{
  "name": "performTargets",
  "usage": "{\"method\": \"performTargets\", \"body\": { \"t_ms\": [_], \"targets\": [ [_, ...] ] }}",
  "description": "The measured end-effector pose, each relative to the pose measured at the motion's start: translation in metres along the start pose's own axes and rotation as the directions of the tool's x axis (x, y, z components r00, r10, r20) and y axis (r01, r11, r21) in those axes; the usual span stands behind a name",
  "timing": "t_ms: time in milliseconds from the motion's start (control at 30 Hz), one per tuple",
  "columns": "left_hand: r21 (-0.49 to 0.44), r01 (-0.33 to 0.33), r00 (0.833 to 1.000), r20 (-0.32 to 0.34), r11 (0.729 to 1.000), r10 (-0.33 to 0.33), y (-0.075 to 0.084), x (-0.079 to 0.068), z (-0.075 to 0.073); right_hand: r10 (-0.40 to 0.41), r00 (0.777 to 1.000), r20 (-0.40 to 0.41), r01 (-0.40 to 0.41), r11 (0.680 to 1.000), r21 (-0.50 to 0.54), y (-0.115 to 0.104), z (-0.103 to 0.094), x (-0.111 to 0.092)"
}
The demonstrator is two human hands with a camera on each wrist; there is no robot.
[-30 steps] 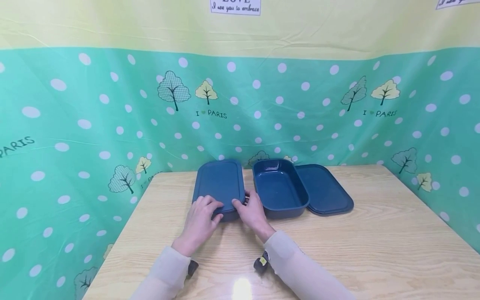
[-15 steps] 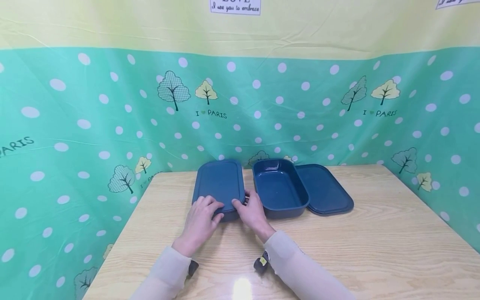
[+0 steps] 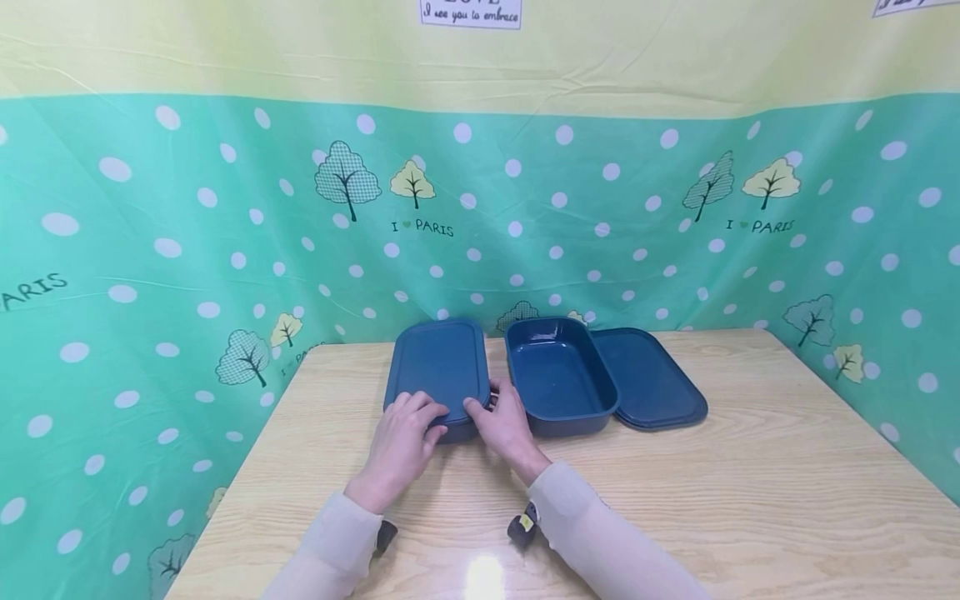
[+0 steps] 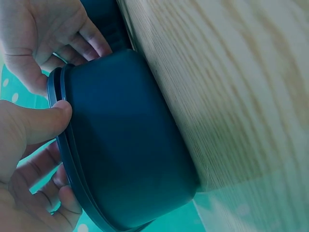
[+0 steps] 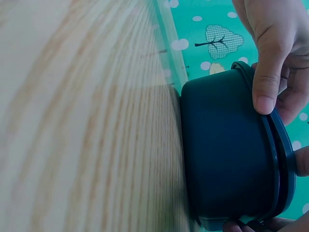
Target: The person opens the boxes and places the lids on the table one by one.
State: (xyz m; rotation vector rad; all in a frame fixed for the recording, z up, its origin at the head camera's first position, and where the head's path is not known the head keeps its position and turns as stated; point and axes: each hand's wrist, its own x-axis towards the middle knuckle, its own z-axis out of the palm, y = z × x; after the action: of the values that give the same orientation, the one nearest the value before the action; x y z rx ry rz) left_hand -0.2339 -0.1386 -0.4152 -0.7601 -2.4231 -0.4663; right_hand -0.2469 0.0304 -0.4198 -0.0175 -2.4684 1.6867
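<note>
A dark blue rectangular food container (image 4: 125, 140) stands on the left, its matching lid (image 3: 441, 358) lying over the top. At the front edge, my left hand (image 3: 397, 442) pinches the lid, thumb below the rim and fingers on top. My right hand (image 3: 510, 423) holds the front right corner, its thumb on the lid and its fingers curled down the container's side. A narrow dark gap shows between lid and container rim in both wrist views. The container's inside is hidden.
Just right of it stands a second, uncovered blue container (image 3: 558, 379) with nothing inside. Its flat lid (image 3: 652, 379) lies against its right side on the wooden table (image 3: 765, 467). A green dotted cloth (image 3: 600, 200) hangs behind and along both sides.
</note>
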Motion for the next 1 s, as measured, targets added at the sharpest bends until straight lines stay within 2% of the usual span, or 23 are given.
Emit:
{"method": "performTargets", "body": {
  "t_ms": [367,533,733,1000],
  "targets": [
    [-0.002,0.005,1.0,0.0,1.0,-0.005,0.0008,0.0001,0.0001,-0.029,0.999,-0.013,0.029,0.999,0.016,0.003,0.001,0.0011],
    [0.003,0.002,1.0,-0.004,1.0,-0.002,0.0004,-0.0001,0.0003,-0.014,0.999,-0.031,0.015,0.999,0.039,0.0027,0.0016,0.0016],
    [-0.007,0.004,1.0,-0.008,1.0,-0.005,0.0003,0.0005,-0.0004,-0.009,0.998,-0.059,0.01,1.0,0.017,0.0029,-0.0009,0.0027],
    [-0.011,0.01,1.0,-0.007,1.0,-0.01,0.0002,0.0006,-0.0008,-0.006,0.999,-0.05,0.007,1.0,0.011,0.0061,-0.0016,0.0034]
  ]
}}
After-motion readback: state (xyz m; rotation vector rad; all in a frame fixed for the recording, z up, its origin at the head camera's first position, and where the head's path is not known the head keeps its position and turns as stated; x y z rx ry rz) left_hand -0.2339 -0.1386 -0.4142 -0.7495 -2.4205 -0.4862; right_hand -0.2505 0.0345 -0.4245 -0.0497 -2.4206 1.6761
